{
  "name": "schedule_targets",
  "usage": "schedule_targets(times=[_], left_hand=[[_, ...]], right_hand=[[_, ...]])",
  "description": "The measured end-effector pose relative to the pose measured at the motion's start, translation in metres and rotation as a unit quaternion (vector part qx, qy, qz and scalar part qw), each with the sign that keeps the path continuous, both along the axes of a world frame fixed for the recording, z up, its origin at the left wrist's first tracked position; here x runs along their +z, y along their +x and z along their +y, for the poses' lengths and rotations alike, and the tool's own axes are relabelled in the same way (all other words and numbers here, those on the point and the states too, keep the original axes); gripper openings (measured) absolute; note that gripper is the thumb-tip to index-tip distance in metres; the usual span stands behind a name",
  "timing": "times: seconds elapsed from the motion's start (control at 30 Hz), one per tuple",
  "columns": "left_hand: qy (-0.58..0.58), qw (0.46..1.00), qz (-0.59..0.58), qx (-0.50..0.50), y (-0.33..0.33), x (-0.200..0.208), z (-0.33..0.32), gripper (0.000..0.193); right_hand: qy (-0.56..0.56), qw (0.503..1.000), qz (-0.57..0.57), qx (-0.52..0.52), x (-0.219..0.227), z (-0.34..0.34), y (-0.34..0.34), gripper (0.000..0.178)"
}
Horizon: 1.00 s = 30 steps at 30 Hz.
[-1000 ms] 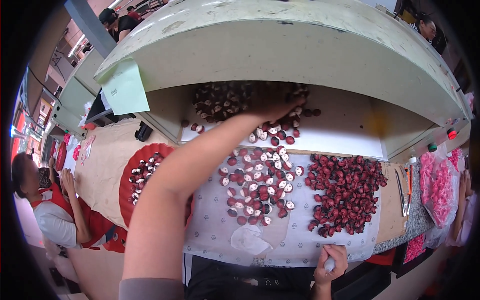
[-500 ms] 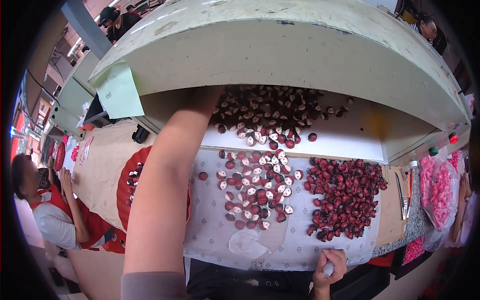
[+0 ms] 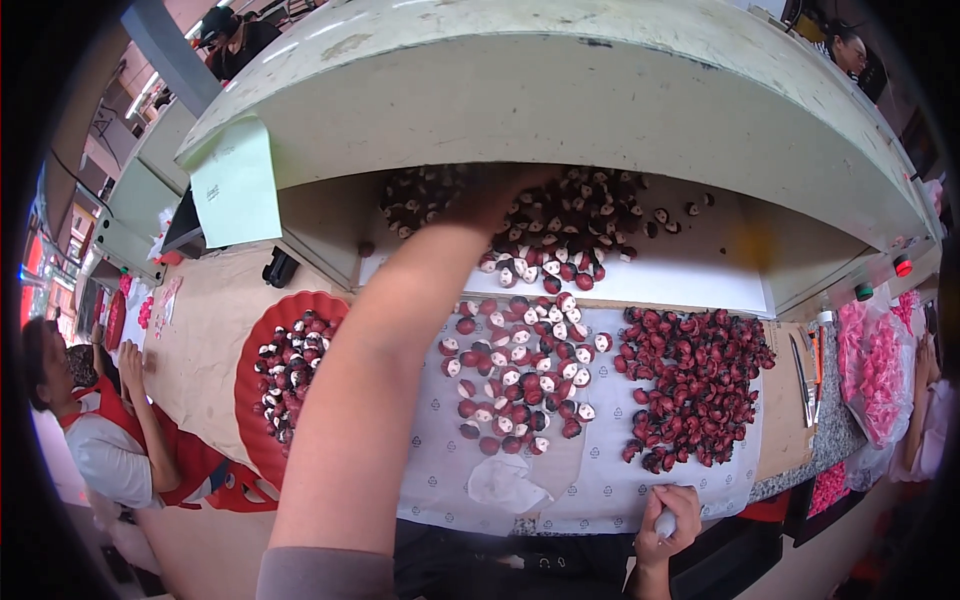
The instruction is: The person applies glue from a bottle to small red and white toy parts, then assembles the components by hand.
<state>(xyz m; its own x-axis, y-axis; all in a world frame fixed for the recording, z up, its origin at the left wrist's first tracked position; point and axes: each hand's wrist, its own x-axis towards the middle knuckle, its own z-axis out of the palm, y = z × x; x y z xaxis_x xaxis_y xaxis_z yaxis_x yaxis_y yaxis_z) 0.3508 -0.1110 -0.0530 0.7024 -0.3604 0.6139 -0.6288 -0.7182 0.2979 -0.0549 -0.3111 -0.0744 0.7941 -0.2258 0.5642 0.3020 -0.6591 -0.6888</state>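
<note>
My left arm stretches far forward under a big pale curved hood. My left hand lies blurred on the back pile of red and white fruit pieces; its fingers are not clear. My right hand stays at the near table edge, closed on a small white object. Between the hands, cut pieces with white centres are spread on a white printed sheet. A heap of dark red pieces sits to their right.
A red tray with more pieces stands at the left on brown paper. A green paper note hangs from the hood. Tools and pink bags lie at the right. A person in red and white sits at the left.
My left hand swung from the right of the back pile to its left end, then came back toward the middle. My right hand has stayed put.
</note>
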Motion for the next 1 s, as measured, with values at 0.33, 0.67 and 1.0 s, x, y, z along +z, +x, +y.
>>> schedule_targets(times=[0.33,0.67,1.0], left_hand=[[0.029,0.958,0.286,-0.006,-0.019,0.029,-0.017,0.039],[0.134,0.962,0.224,0.087,-0.074,0.042,0.108,0.053],[0.22,0.949,0.204,0.101,-0.098,0.014,0.067,0.066]], right_hand=[[-0.024,0.999,-0.023,-0.004,-0.001,0.001,-0.001,0.014],[-0.028,0.999,-0.024,-0.001,0.0,0.0,-0.002,0.016],[-0.037,0.999,-0.034,-0.01,0.0,0.001,-0.001,0.016]])
